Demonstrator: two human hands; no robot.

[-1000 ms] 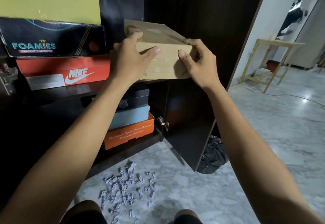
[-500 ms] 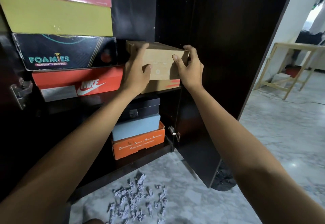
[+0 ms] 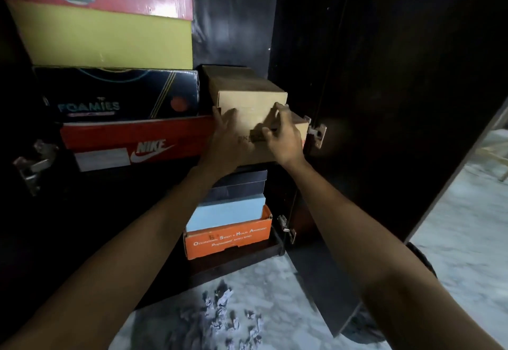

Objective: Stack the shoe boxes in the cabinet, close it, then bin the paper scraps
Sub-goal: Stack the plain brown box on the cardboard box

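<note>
Pressing my left hand point(image 3: 224, 135) and right hand point(image 3: 283, 135) flat, fingers released, against the lower brown box point(image 3: 247, 140); upper brown box point(image 3: 247, 91) sits atop, cabinet point(image 3: 384, 74) open, paper scraps point(image 3: 228, 314) at six o'clock.

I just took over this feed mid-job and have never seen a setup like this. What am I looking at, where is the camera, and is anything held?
No machine here: a person works bare-handed, and the single camera sits on their head, looking forward and down. The left hand lies with fingers spread against the front of the lower brown box on the cabinet's upper shelf. The right hand has curled fingers at that box's top edge; motion blur hides whether it has a real grip. Another brown box sits on top. Beside them are the Nike box and Foamies box. The door stands open. Paper scraps lie on the floor.
</note>
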